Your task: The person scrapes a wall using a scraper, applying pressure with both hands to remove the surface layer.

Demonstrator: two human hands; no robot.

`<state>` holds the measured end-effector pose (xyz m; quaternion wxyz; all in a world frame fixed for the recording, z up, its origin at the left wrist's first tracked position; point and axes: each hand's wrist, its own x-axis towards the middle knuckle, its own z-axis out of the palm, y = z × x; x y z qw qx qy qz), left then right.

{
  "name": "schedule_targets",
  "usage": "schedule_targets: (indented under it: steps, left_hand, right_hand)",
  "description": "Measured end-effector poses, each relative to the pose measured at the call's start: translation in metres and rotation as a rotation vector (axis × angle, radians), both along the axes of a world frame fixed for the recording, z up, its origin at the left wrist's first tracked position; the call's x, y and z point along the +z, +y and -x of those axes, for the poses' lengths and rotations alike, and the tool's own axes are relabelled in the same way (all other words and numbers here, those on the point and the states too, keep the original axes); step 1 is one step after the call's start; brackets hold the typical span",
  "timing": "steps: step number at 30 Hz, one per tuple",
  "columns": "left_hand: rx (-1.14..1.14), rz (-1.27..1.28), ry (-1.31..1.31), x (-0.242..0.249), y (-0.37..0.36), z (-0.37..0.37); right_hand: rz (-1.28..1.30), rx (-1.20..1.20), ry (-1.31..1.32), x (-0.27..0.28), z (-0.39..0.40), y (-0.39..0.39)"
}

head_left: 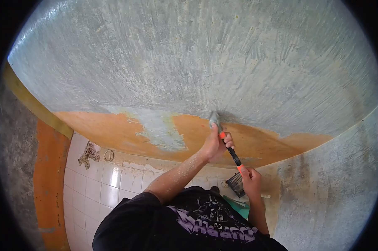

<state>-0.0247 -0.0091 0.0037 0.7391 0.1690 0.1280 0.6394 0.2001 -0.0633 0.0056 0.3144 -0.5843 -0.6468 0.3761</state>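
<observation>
A long-handled scraper (233, 155) with a black and orange handle slants up to the wall, its grey head touching the surface near the border of bare grey and orange paint. My left hand (215, 144) is closed round the handle just below the head. Lower down, my right hand (251, 182) grips the orange end of the same handle. Pale flakes dust my left forearm. In front of me the wall (155, 62) is rough grey above, with a band of orange paint (230, 142) along its lower part and a grey patch within that band.
On the white tiled floor (88, 180) lie a crumpled cloth (89, 154) and a ring-shaped coil (108, 155). Near my feet are a dark slotted tray-like object (236, 184) and something green (238, 206). Side walls stand left and right (327, 188).
</observation>
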Motion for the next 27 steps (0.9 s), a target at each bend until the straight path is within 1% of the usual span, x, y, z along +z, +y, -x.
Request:
schedule_targets:
  steps: [2,3,5,8,9,12,14,17,23,27]
  left_hand:
    - [0.026,-0.006,0.001,0.000,-0.004,0.013]
    - [0.017,-0.032,0.006,-0.001,-0.004,0.013]
    - [-0.011,0.001,-0.008,-0.001,-0.002,0.008]
    - [-0.081,0.001,-0.011,-0.002,0.008,-0.008]
    - [-0.107,-0.007,-0.011,-0.003,0.009,-0.011]
    - [-0.055,-0.040,-0.019,-0.006,0.005,-0.004]
    - [-0.082,-0.057,-0.022,-0.008,0.005,0.002]
    - [-0.080,-0.022,-0.008,-0.003,0.004,-0.007]
    - [-0.059,-0.034,-0.003,-0.007,0.003,0.005]
    - [-0.048,0.013,0.008,0.006,0.002,-0.009]
  right_hand:
    - [-0.005,0.025,-0.021,0.005,0.011,0.002]
    - [0.003,0.007,0.006,-0.001,0.009,0.003]
    - [0.030,-0.016,0.057,-0.019,0.001,0.002]
    - [0.093,-0.064,0.100,-0.003,-0.011,-0.003]
    - [0.078,-0.060,0.086,-0.006,-0.012,-0.002]
    - [0.042,-0.053,0.034,-0.010,-0.012,-0.001]
    - [0.034,-0.047,-0.012,-0.004,-0.002,-0.006]
    - [0.093,-0.067,0.110,-0.014,-0.011,-0.005]
    - [0.008,-0.082,-0.033,-0.015,0.007,-0.010]
    - [0.047,-0.080,0.034,-0.009,-0.003,-0.008]
